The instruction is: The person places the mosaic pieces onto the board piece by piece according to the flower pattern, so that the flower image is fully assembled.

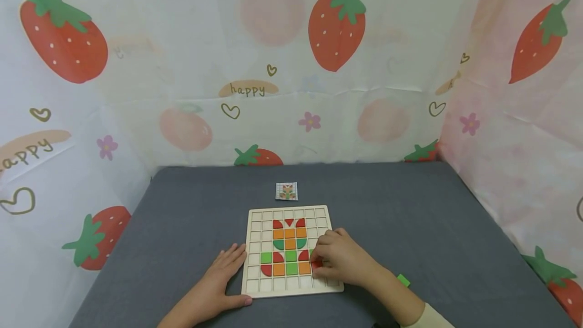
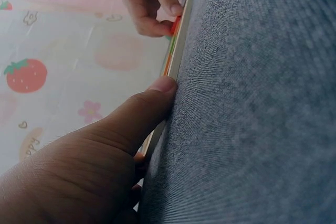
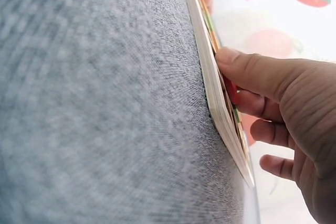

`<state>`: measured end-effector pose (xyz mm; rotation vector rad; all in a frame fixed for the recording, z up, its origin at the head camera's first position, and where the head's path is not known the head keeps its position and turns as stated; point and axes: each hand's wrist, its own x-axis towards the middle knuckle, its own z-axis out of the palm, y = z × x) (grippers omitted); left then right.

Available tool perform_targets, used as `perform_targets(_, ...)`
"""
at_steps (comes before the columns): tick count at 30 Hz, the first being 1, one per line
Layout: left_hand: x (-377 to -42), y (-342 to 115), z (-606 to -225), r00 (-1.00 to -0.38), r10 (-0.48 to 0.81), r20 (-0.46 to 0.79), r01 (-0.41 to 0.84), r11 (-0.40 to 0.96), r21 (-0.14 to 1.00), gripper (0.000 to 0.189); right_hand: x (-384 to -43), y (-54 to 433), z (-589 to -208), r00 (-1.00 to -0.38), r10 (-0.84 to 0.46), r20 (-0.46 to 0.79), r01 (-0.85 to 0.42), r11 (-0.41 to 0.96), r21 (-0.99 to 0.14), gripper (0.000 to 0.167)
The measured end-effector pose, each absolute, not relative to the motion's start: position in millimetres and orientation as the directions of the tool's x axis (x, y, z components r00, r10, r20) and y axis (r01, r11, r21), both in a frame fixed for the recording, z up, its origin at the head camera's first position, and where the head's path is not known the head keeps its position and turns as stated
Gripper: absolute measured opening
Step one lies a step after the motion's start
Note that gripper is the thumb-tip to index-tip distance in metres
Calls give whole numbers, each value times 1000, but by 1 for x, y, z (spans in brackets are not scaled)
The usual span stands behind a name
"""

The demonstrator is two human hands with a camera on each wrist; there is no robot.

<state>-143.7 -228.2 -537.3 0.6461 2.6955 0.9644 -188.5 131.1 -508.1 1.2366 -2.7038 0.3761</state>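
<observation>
A pale wooden grid board (image 1: 256, 224) lies on the grey cloth, with red, orange and green tiles filling a pattern in its middle columns. My left hand (image 1: 216, 280) rests at the board's left side, fingers extended along that edge and thumb by the near corner. In the left wrist view the left thumb (image 2: 139, 111) touches the board's side. Over the right part of the grid, my right hand (image 1: 346, 259) pinches a red tile (image 3: 231, 92) between thumb and fingertips, right at the board's surface. The fingers partly hide that tile in the head view.
Behind the board lies a small printed card (image 1: 287, 191) with a coloured pattern on a grid. A bright green tile (image 1: 403, 281) sits on the cloth beside my right forearm. Strawberry-print curtains (image 1: 273, 130) enclose the table at the back and sides.
</observation>
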Motion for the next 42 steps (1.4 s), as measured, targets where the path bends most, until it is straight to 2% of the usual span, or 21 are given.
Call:
perform_targets(8, -143, -227, -536, -887, 459, -49, 326, 700, 636, 113, -187, 132, -506, -658, -718, 226, -753, 624, -212, 27)
perform_targets(26, -143, -229, -536, -883, 467, -47, 334, 696, 635, 112, -185, 134, -506, -646, -733, 215, -763, 610, -214, 17)
perform_targets(42, -143, -227, -535, -885, 463, -50, 330, 699, 634, 112, -188, 137, -502, -657, -726, 202, -753, 615, -235, 14)
